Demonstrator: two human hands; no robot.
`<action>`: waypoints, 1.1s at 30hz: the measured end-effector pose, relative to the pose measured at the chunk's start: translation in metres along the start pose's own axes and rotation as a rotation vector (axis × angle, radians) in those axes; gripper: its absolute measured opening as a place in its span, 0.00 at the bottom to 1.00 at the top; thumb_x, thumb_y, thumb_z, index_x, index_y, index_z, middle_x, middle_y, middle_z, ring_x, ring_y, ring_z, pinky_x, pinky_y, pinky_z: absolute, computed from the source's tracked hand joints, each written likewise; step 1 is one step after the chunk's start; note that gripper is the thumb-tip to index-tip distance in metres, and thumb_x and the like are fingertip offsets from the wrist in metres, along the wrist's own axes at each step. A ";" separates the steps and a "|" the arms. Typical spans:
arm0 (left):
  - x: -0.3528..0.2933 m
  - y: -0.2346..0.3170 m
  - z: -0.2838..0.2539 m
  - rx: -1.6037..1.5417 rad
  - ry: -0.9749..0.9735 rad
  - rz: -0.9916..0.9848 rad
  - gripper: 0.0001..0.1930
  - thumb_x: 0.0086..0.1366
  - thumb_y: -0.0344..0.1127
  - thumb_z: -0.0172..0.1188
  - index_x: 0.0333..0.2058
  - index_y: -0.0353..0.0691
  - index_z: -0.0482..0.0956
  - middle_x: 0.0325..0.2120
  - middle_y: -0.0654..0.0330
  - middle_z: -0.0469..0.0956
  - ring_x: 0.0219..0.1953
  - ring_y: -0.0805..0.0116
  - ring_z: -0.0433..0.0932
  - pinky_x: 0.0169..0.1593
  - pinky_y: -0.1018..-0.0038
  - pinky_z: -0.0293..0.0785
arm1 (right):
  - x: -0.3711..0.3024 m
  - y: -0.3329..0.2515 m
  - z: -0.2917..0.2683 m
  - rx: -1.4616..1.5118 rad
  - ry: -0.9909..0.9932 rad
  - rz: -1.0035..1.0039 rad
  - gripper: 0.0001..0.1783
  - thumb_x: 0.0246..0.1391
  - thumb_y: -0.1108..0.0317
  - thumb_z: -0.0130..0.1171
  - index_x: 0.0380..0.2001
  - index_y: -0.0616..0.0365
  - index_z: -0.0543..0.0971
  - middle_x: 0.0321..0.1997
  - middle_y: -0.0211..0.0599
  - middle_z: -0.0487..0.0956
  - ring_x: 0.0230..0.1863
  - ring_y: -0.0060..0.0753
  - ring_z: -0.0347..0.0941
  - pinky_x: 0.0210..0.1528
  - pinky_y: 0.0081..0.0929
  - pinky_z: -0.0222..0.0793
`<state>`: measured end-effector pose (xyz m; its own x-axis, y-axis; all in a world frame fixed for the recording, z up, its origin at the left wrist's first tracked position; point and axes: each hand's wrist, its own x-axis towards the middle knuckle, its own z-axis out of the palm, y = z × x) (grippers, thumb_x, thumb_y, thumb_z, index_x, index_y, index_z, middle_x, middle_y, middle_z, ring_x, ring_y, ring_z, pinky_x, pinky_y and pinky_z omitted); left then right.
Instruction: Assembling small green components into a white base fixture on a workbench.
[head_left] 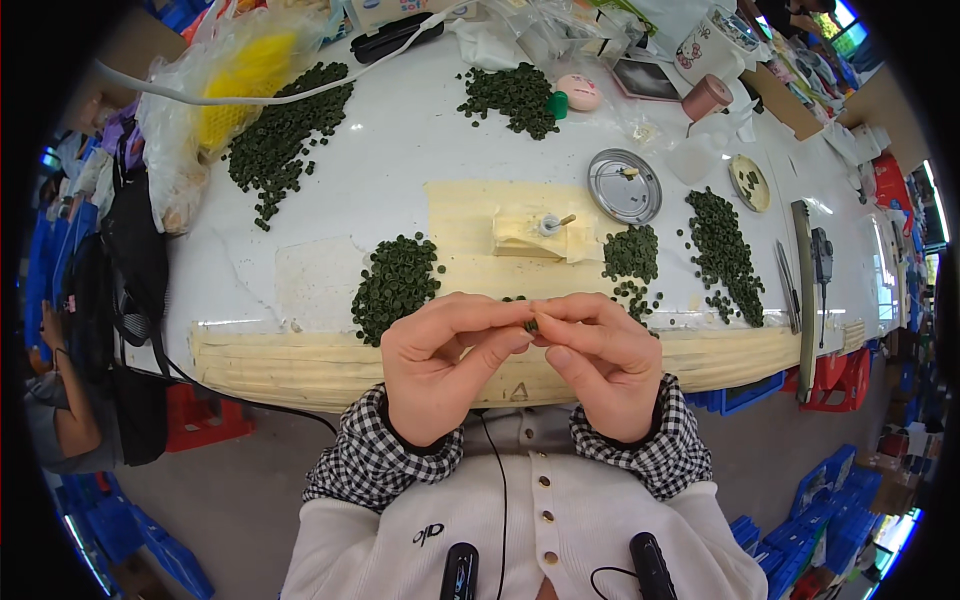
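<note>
Just over the taped front edge of the table, my left hand (438, 362) and my right hand (604, 368) meet fingertip to fingertip. Both are closed in a pinch around a small dark green round piece (531, 326), mostly hidden by the fingers. Left of my left hand lies a heap of similar green pieces (393, 285). Beyond my right hand is a smaller green pile (630, 253). Straight ahead, a block wrapped in yellowish tape (512, 236) carries a little white pot (549, 225) with a short stick in it.
A round metal lid (625, 200) lies behind the block. More green heaps (725, 260) spread right and toward the back. Tweezers (788, 287) and a long greenish bar (804, 300) lie at the right edge. A white cable (250, 100) crosses the back left. Another person's arm (70, 400) shows far left.
</note>
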<state>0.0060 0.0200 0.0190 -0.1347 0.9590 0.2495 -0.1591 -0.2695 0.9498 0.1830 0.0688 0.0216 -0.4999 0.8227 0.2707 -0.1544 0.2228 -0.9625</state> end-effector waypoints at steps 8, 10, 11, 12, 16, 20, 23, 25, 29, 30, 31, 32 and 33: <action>-0.002 -0.001 0.001 -0.056 0.042 -0.053 0.10 0.60 0.16 0.60 0.41 0.28 0.80 0.37 0.52 0.80 0.36 0.69 0.81 0.41 0.78 0.78 | 0.001 0.000 0.000 -0.051 -0.016 -0.043 0.17 0.53 0.81 0.59 0.47 0.63 0.81 0.50 0.45 0.78 0.48 0.35 0.77 0.49 0.25 0.73; -0.002 -0.001 0.001 -0.050 0.035 -0.040 0.10 0.60 0.16 0.60 0.41 0.28 0.80 0.37 0.52 0.80 0.36 0.69 0.81 0.41 0.78 0.78 | 0.001 0.000 0.000 -0.067 -0.016 -0.052 0.17 0.53 0.81 0.59 0.47 0.63 0.81 0.50 0.46 0.78 0.48 0.35 0.77 0.49 0.25 0.73; -0.002 -0.001 0.001 -0.047 0.031 -0.033 0.10 0.60 0.16 0.60 0.41 0.28 0.80 0.37 0.52 0.80 0.36 0.69 0.81 0.41 0.78 0.78 | 0.000 0.000 0.000 -0.071 -0.015 -0.052 0.17 0.53 0.81 0.59 0.47 0.63 0.81 0.50 0.46 0.78 0.48 0.35 0.77 0.49 0.25 0.73; -0.002 -0.001 0.001 -0.048 0.029 -0.033 0.10 0.60 0.16 0.60 0.41 0.27 0.80 0.37 0.52 0.80 0.36 0.69 0.81 0.41 0.78 0.78 | 0.001 0.000 -0.001 -0.075 -0.015 -0.052 0.17 0.53 0.81 0.59 0.47 0.63 0.81 0.50 0.46 0.78 0.48 0.35 0.77 0.49 0.25 0.73; -0.001 -0.001 0.001 -0.053 0.024 -0.039 0.10 0.60 0.15 0.60 0.40 0.27 0.80 0.36 0.51 0.80 0.37 0.69 0.81 0.41 0.78 0.78 | 0.000 0.001 0.000 -0.069 -0.016 -0.057 0.17 0.54 0.81 0.59 0.48 0.63 0.80 0.50 0.46 0.78 0.48 0.35 0.77 0.49 0.25 0.73; -0.001 -0.002 0.001 -0.091 0.039 -0.069 0.09 0.60 0.15 0.59 0.40 0.27 0.79 0.36 0.51 0.80 0.37 0.68 0.81 0.41 0.77 0.79 | 0.001 0.000 -0.001 -0.069 -0.022 -0.045 0.17 0.54 0.80 0.59 0.48 0.63 0.80 0.50 0.46 0.78 0.48 0.35 0.77 0.49 0.25 0.73; -0.002 -0.001 0.001 -0.098 0.043 -0.077 0.09 0.60 0.15 0.59 0.40 0.27 0.79 0.36 0.51 0.80 0.37 0.68 0.82 0.42 0.77 0.79 | 0.001 0.000 -0.001 -0.084 -0.030 -0.058 0.17 0.55 0.80 0.59 0.48 0.63 0.80 0.50 0.46 0.77 0.48 0.35 0.76 0.50 0.25 0.73; -0.001 -0.002 0.001 -0.088 0.035 -0.061 0.09 0.60 0.15 0.59 0.40 0.27 0.80 0.36 0.51 0.80 0.37 0.68 0.82 0.42 0.77 0.79 | 0.001 0.000 -0.001 -0.086 -0.034 -0.060 0.17 0.55 0.81 0.58 0.49 0.63 0.80 0.51 0.45 0.77 0.49 0.34 0.76 0.50 0.25 0.74; 0.000 -0.002 0.000 -0.038 0.017 -0.031 0.09 0.60 0.15 0.59 0.39 0.27 0.80 0.36 0.51 0.80 0.37 0.67 0.82 0.41 0.76 0.79 | 0.001 0.001 0.000 -0.030 -0.050 -0.055 0.16 0.56 0.81 0.57 0.49 0.64 0.79 0.53 0.46 0.75 0.49 0.33 0.76 0.51 0.25 0.74; 0.000 -0.003 -0.001 -0.028 0.016 -0.025 0.09 0.60 0.14 0.59 0.39 0.28 0.80 0.36 0.51 0.80 0.37 0.67 0.82 0.41 0.76 0.79 | 0.002 0.002 -0.001 -0.029 -0.057 -0.059 0.16 0.57 0.81 0.57 0.49 0.64 0.79 0.53 0.46 0.74 0.49 0.33 0.76 0.52 0.25 0.74; 0.000 -0.003 -0.001 -0.018 0.015 -0.020 0.09 0.60 0.14 0.59 0.39 0.28 0.80 0.36 0.51 0.80 0.37 0.67 0.82 0.41 0.76 0.79 | 0.002 0.002 -0.001 -0.028 -0.065 -0.063 0.16 0.57 0.81 0.57 0.49 0.64 0.79 0.53 0.46 0.74 0.50 0.33 0.76 0.52 0.25 0.74; 0.000 -0.003 -0.001 -0.008 0.014 -0.014 0.09 0.60 0.14 0.59 0.39 0.28 0.80 0.36 0.51 0.80 0.37 0.67 0.82 0.41 0.76 0.79 | 0.002 0.002 0.000 -0.021 -0.065 -0.055 0.16 0.57 0.81 0.57 0.49 0.64 0.79 0.53 0.46 0.74 0.50 0.33 0.76 0.52 0.25 0.74; 0.000 -0.003 -0.001 0.001 0.011 -0.009 0.09 0.60 0.14 0.59 0.39 0.28 0.80 0.36 0.51 0.80 0.37 0.67 0.82 0.41 0.76 0.79 | 0.002 0.001 0.000 -0.015 -0.065 -0.047 0.16 0.57 0.81 0.57 0.49 0.63 0.79 0.53 0.46 0.74 0.50 0.33 0.76 0.52 0.25 0.74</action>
<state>0.0054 0.0208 0.0164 -0.1440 0.9603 0.2391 -0.1591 -0.2610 0.9522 0.1822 0.0709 0.0215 -0.5464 0.7757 0.3157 -0.1664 0.2688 -0.9487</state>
